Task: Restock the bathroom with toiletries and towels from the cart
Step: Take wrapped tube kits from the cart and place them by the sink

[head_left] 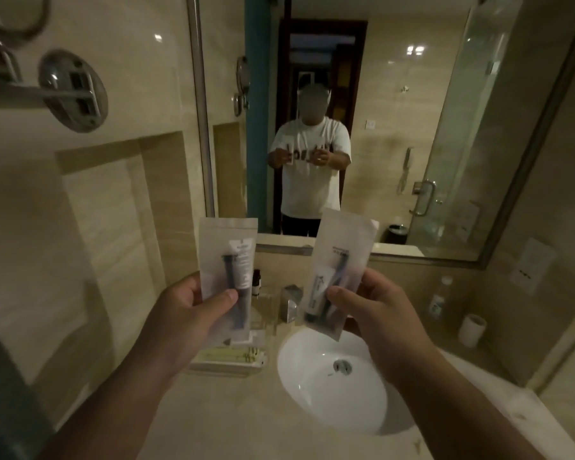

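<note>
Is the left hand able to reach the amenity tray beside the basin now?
Probably yes. The amenity tray lies on the counter just under the left hand, and nothing stands between them. That hand pinches a toothbrush packet, so it could lay it there, hardly grasp more.

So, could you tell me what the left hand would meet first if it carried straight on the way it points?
Probably the small dark bottle standing behind the left hand and its toothbrush packet, then the mirror. Depth is unclear, so it might pass above the bottle.
</note>
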Available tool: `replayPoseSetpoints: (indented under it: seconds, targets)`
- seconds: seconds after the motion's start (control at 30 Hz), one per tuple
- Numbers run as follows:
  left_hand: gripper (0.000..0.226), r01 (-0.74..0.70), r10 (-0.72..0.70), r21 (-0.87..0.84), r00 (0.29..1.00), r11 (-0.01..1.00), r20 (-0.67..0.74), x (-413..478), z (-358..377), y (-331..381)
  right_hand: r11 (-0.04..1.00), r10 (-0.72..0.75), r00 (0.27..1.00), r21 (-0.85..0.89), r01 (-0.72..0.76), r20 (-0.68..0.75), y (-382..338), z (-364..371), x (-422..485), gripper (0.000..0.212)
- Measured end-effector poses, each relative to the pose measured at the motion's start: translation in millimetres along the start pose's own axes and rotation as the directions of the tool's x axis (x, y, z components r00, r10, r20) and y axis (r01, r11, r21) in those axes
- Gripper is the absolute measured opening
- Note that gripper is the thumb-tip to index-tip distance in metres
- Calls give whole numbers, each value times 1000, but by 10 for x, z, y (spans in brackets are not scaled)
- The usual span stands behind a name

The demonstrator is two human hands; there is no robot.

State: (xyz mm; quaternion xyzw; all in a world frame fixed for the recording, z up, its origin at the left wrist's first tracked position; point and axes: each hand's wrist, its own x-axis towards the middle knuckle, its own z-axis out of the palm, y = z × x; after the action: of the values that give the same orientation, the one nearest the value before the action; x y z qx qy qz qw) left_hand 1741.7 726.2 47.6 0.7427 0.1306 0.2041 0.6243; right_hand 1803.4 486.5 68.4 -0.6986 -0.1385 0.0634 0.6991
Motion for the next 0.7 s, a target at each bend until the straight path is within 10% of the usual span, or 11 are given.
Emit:
replayPoseSetpoints:
  seconds: [0.7]
  targets:
    - [14, 147, -130, 338, 989, 930, -72, 1561, 219, -1333, 946, 304, 934, 52, -319, 189, 1662, 135, 2029, 23]
